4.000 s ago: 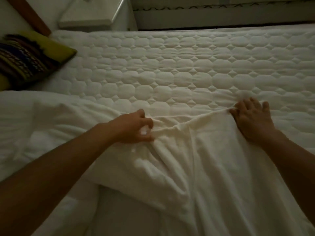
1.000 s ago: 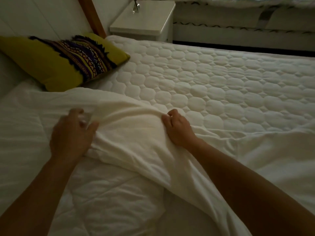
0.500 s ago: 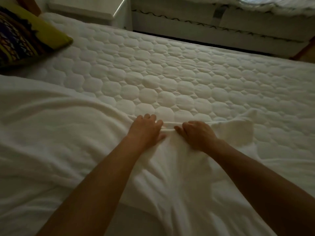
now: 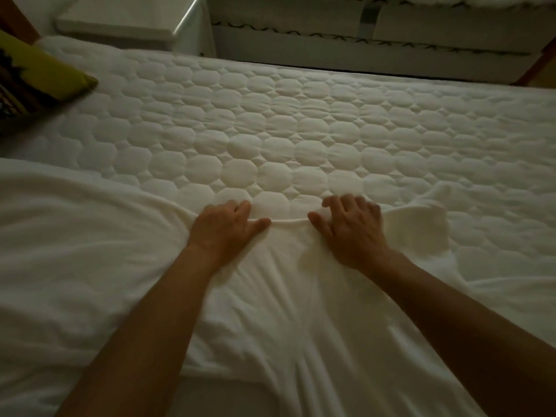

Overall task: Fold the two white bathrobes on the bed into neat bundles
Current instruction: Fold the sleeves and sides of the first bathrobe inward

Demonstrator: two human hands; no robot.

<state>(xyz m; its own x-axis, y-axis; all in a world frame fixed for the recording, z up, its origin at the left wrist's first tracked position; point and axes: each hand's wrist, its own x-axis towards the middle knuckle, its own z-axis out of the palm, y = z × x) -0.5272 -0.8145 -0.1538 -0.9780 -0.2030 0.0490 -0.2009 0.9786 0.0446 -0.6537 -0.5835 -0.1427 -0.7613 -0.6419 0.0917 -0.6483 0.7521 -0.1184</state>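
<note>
One white bathrobe (image 4: 301, 296) lies spread across the near part of the bed (image 4: 270, 121), its far edge drawn into a thin straight hem between the two hands. From that hem the cloth runs toward the near edge in long creases, and a loose flap of it stands up just right of the right hand. More white cloth spreads flat over the near left part of the bed; whether that is the second robe cannot be told.

Both hands rest on the far hem, near each other but apart. Left hand (image 4: 222, 227) lies palm down with its fingers curled over the edge and its thumb pressed along the hem, gripping the cloth. Right hand (image 4: 350, 227) does the same from the other side, its fingers bent over the edge and its thumb pinching the hem; its fingertips are slightly blurred. Bare forearms reach in from the near corners.

Beyond the robe the quilted bed cover lies bare. At the far left a yellow-green patterned cushion (image 4: 36, 76) sits on the bed, and a white nightstand (image 4: 126, 22) stands behind it.
</note>
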